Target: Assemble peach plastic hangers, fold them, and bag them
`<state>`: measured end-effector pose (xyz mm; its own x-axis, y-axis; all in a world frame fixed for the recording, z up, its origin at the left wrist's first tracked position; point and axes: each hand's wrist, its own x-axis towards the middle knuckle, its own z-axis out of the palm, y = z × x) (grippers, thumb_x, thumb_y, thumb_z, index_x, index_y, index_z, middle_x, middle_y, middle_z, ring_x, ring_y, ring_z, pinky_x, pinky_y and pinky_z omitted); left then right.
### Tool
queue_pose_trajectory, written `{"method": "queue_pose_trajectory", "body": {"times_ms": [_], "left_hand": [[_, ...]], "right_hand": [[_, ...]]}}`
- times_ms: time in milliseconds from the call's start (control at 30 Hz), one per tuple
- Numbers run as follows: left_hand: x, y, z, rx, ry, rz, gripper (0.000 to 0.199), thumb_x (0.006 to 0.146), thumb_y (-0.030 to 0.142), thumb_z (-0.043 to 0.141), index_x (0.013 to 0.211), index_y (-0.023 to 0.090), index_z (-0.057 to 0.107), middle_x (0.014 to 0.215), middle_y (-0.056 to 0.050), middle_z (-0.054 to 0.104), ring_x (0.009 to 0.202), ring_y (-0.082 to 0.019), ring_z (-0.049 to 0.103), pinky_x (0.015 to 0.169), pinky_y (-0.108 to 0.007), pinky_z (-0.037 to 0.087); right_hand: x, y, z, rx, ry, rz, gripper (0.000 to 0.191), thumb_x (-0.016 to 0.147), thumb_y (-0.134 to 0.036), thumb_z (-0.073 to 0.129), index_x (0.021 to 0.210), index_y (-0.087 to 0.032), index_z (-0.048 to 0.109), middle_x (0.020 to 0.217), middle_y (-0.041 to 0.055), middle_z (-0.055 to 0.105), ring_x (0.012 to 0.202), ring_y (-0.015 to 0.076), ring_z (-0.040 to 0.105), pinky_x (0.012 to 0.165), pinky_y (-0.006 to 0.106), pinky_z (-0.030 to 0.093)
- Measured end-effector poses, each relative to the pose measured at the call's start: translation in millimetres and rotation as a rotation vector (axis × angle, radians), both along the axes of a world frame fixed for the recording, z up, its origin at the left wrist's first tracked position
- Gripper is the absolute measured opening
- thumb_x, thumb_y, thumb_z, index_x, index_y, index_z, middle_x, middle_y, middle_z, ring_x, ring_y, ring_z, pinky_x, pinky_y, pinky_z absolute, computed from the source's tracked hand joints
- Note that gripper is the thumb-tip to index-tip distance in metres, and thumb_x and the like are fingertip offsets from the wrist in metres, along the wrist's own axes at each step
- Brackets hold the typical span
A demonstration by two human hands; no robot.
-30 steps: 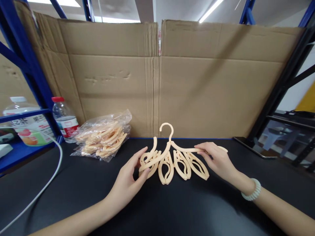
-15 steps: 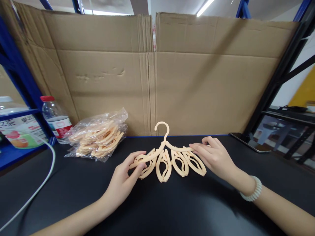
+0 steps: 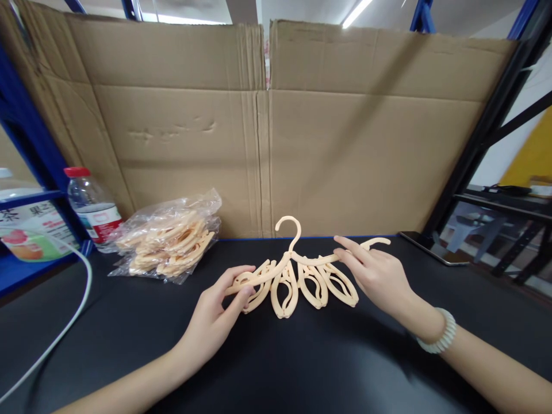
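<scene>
A cream plastic folding clothes hanger point(image 3: 282, 267) is spread open above the black table, its hook pointing up. My left hand point(image 3: 219, 307) is closed on its left arm, thumb in front and fingers behind. My right hand point(image 3: 379, 279) is at the right arm, its fingers against it with the index finger lifted; the arm's tip sticks out beyond the hand. Several folded hangers of the same kind point(image 3: 314, 290) lie fanned in a row beneath, partly covered by the spread hanger and my left fingers.
A clear plastic bag of more hangers point(image 3: 172, 241) lies at the left. Behind it stand a bottle with a red cap point(image 3: 95, 210) and a blue shelf. A white cable point(image 3: 69, 322) crosses the table. A dark flat device point(image 3: 431, 248) lies at the right rear; cardboard point(image 3: 366, 144) walls the back.
The spread hanger's right arm has straightened outward, and its tip now shows past my right hand. My right index finger has lifted. My left hand keeps its hold.
</scene>
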<state>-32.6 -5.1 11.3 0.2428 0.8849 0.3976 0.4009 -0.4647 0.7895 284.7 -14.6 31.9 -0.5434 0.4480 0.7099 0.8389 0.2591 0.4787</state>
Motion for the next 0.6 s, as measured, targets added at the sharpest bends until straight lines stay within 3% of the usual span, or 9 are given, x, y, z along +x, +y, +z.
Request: {"method": "queue_pose_trajectory", "body": {"times_ms": [200, 367, 500, 600], "left_hand": [[0, 1, -0.7, 0.007, 0.01, 0.004, 0.033, 0.09, 0.043, 0.053, 0.117, 0.024, 0.057, 0.099, -0.003, 0.069, 0.079, -0.019, 0.068, 0.066, -0.025, 0.055], [0, 3, -3.7, -0.03, -0.043, -0.019, 0.033, 0.091, 0.044, 0.051, 0.116, 0.023, 0.055, 0.089, -0.002, 0.068, 0.074, -0.018, 0.067, 0.066, -0.027, 0.055], [0, 2, -2.6, -0.034, -0.037, -0.009, 0.034, 0.091, 0.043, 0.051, 0.118, 0.022, 0.055, 0.082, -0.001, 0.067, 0.073, -0.018, 0.066, 0.065, -0.027, 0.055], [0, 2, -1.1, -0.022, -0.034, 0.006, 0.034, 0.091, 0.043, 0.052, 0.117, 0.022, 0.056, 0.084, -0.002, 0.068, 0.074, -0.019, 0.067, 0.065, -0.026, 0.055]], "right_hand": [[-4, 2, -2.8, -0.123, 0.001, -0.024, 0.03, 0.089, -0.003, 0.038, 0.097, -0.014, 0.064, 0.138, 0.0191, 0.053, 0.091, 0.0267, 0.068, 0.063, 0.037, 0.057], [-2, 3, -10.3, -0.236, 0.178, 0.159, 0.031, 0.092, -0.005, 0.036, 0.111, -0.013, 0.059, 0.134, 0.0189, 0.057, 0.082, 0.0231, 0.07, 0.066, 0.038, 0.059], [1, 5, -11.0, -0.335, 0.292, 0.332, 0.027, 0.094, -0.009, 0.041, 0.115, -0.017, 0.058, 0.132, 0.0145, 0.059, 0.107, 0.025, 0.065, 0.087, 0.041, 0.057], [0, 6, -8.8, -0.422, 0.397, 0.399, 0.021, 0.095, -0.018, 0.047, 0.112, -0.02, 0.059, 0.129, 0.0128, 0.061, 0.111, 0.024, 0.064, 0.091, 0.04, 0.056]]}}
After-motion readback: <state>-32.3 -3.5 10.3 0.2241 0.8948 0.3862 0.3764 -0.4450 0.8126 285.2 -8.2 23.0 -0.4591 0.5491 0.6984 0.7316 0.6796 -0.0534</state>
